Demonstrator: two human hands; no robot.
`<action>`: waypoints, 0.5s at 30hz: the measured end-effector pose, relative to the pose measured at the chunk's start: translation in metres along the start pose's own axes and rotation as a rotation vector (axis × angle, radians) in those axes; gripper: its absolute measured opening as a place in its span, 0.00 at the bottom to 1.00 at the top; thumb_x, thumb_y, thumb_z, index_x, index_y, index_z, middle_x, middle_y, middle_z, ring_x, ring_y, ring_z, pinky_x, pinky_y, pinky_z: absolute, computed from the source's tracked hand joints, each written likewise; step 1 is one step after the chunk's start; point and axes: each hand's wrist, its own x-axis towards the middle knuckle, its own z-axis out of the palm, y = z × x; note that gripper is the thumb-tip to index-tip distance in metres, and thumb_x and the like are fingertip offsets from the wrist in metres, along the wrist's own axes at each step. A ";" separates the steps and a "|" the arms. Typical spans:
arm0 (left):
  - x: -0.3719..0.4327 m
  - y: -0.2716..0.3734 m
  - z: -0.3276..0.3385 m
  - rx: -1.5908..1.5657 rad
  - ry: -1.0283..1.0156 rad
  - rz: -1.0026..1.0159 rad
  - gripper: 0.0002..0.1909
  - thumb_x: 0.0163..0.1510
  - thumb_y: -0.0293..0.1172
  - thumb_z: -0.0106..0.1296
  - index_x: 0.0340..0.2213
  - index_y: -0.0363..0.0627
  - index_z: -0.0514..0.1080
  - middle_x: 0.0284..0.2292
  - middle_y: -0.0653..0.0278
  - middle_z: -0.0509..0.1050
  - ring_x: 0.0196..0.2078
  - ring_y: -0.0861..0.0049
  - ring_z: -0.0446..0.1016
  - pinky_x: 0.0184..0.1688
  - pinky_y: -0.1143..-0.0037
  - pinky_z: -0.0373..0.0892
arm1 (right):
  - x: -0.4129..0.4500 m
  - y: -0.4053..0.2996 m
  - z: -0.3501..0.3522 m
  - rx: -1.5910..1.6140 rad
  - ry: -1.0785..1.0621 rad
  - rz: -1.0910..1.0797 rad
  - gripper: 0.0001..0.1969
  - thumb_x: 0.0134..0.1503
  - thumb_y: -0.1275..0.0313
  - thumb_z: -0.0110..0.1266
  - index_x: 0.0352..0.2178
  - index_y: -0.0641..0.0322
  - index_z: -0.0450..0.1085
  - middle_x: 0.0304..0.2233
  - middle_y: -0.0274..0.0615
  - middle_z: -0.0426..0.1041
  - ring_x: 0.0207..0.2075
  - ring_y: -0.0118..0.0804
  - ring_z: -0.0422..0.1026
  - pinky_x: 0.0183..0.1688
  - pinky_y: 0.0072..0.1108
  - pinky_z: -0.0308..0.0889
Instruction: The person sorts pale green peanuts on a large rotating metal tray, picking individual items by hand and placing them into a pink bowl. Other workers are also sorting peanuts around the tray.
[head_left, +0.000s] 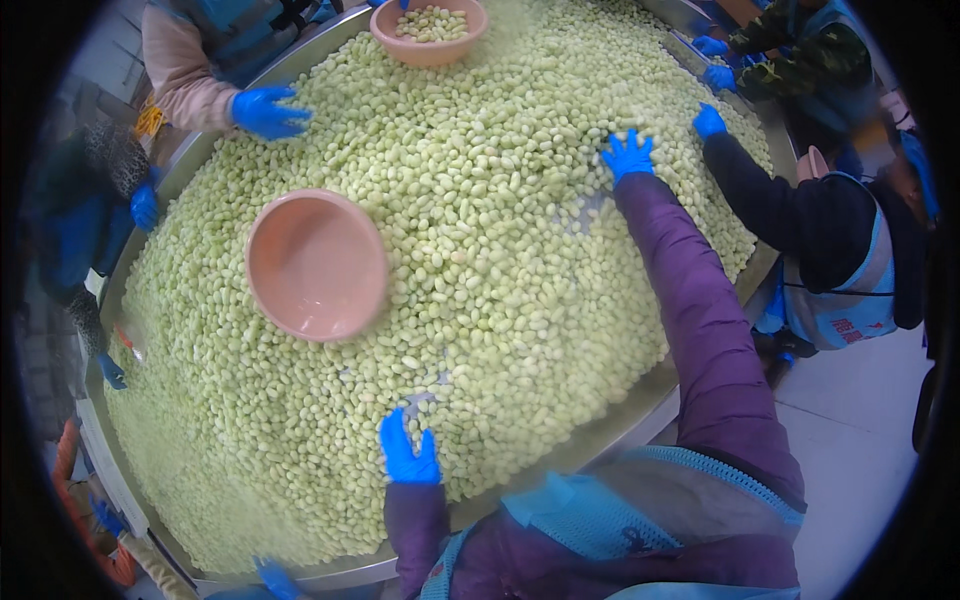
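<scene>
A thick layer of small pale green oval fruits, grape-like, covers a large metal-rimmed table before me. My left hand, in a blue glove, is at the near part of the layer, thumb and fingers apart, just below a small bare patch. Farther off to the right, my right hand, also blue-gloved, lies spread over the fruits, with the arm stretched out. I see nothing gripped in either hand. Up and left of my left hand, a pink plastic basin stands on the fruits with nothing inside.
A second pink basin at the far side holds some fruits. Co-workers' blue-gloved hands reach in at the left and the right. A small orange-red item lies near the left rim. Right of me stands a co-worker.
</scene>
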 end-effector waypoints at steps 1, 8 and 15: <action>-0.014 -0.018 -0.009 -0.001 0.068 -0.102 0.35 0.47 0.33 0.55 0.56 0.43 0.54 0.53 0.46 0.58 0.57 0.52 0.56 0.57 0.64 0.54 | -0.007 0.009 -0.004 0.015 -0.012 0.076 0.42 0.40 0.47 0.57 0.57 0.35 0.51 0.63 0.37 0.38 0.63 0.57 0.37 0.55 0.60 0.36; -0.051 -0.082 -0.001 0.037 -0.168 -0.753 0.51 0.41 0.50 0.60 0.59 0.51 0.43 0.55 0.34 0.48 0.58 0.46 0.50 0.56 0.59 0.55 | -0.171 -0.029 -0.009 0.230 0.156 -0.347 0.36 0.48 0.47 0.49 0.58 0.40 0.52 0.63 0.44 0.39 0.63 0.57 0.35 0.59 0.52 0.35; -0.038 -0.056 0.036 0.103 -0.251 -0.496 0.47 0.37 0.51 0.62 0.54 0.41 0.55 0.51 0.40 0.60 0.53 0.52 0.60 0.53 0.63 0.60 | -0.351 -0.129 0.012 0.411 0.057 -1.064 0.43 0.40 0.52 0.59 0.57 0.53 0.53 0.60 0.56 0.43 0.62 0.57 0.42 0.59 0.49 0.38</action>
